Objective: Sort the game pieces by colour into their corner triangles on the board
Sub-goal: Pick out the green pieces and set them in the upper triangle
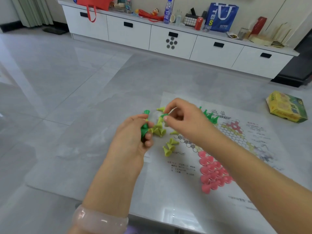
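A paper game board [253, 142] with a hexagon star lies on the grey table. Pink pieces [213, 173] fill its near corner triangle. Several green pieces [210, 116] stand at the far corner. Yellow pieces [169, 146] lie loose off the board's left edge, more of them between my hands. My left hand [135, 137] grips a bunch of green pieces [144, 130], one sticking out on top. My right hand [184, 118] pinches one green piece [164, 115] between thumb and fingers, just right of my left hand.
The yellow-green game box [287, 108] lies at the table's right edge. Behind the table is tiled floor, then a white drawer cabinet [170, 41] with bags, bottles and a can on top. A pale bangle [99, 220] sits on my left wrist.
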`<action>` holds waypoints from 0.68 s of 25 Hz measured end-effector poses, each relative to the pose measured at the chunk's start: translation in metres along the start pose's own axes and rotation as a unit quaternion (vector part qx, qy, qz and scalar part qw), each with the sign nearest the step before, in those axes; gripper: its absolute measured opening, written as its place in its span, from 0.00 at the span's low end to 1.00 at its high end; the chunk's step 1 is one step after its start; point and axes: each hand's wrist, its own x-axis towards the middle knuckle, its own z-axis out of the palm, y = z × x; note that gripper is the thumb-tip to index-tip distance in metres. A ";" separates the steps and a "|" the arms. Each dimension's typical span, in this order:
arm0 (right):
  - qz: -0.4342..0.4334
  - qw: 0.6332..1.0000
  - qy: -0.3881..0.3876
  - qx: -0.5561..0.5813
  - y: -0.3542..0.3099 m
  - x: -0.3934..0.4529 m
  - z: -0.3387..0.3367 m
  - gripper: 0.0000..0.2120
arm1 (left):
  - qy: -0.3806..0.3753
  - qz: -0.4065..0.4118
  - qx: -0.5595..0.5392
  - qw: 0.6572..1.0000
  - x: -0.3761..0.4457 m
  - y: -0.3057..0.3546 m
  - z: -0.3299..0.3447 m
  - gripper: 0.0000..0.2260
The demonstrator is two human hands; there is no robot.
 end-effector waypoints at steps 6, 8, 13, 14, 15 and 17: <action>0.129 0.959 -0.065 0.244 0.002 -0.026 -0.035 0.06 | -0.125 0.041 0.187 0.973 -0.019 -0.013 0.020 0.08; 0.133 0.969 -0.089 0.187 0.007 -0.033 -0.040 0.09 | -0.159 0.060 0.240 0.956 -0.022 -0.019 0.025 0.10; 0.054 0.986 -0.050 0.152 0.014 -0.051 -0.047 0.03 | -0.144 0.055 0.261 0.953 -0.020 -0.029 0.035 0.10; 0.024 0.989 -0.040 0.138 0.016 -0.055 -0.047 0.05 | -0.141 0.034 0.235 0.961 -0.019 -0.030 0.036 0.09; -0.007 0.993 -0.030 0.112 0.018 -0.058 -0.047 0.07 | -0.142 0.010 0.204 0.969 -0.018 -0.031 0.038 0.09; -0.057 0.997 -0.005 0.045 0.025 -0.059 -0.045 0.10 | -0.145 -0.033 0.152 0.977 -0.017 -0.035 0.043 0.09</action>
